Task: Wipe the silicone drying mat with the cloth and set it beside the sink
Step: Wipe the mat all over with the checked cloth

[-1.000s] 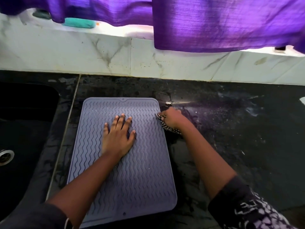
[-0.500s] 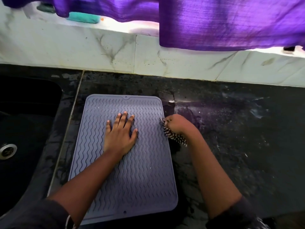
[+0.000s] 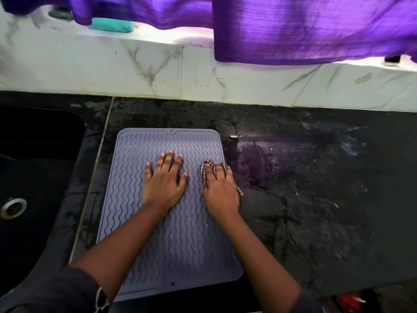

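- Head view puts the silicone drying mat [image 3: 180, 233] flat on the dark counter [image 3: 316, 211], its left long edge near the sink [image 3: 33, 177] at nine o'clock.
- I read the step in hand as the wiping, with placement beside the sink not yet finished off.
- My left hand [image 3: 163, 185] lies palm down at mid-mat, fingers spread and gripping nothing, pinning the mat.
- My right hand [image 3: 220, 190] presses flat on the cloth [image 3: 206, 171] near the mat's three o'clock edge; checked fabric shows past the fingertips and at the wrist side.
- Next move, as I judge it, calls for strokes from twelve toward six o'clock along the ridges, with the left hand braced.
- Mat: grey-lilac, rounded corners, raised wavy ribs, raised rim, pale specks between ribs. I expect it to be floppy when lifted.
- Counter looks like mottled black stone with wet smears at three o'clock; marble-look wall tiles [image 3: 135, 71] and a purple curtain [image 3: 304, 30] sit at twelve.
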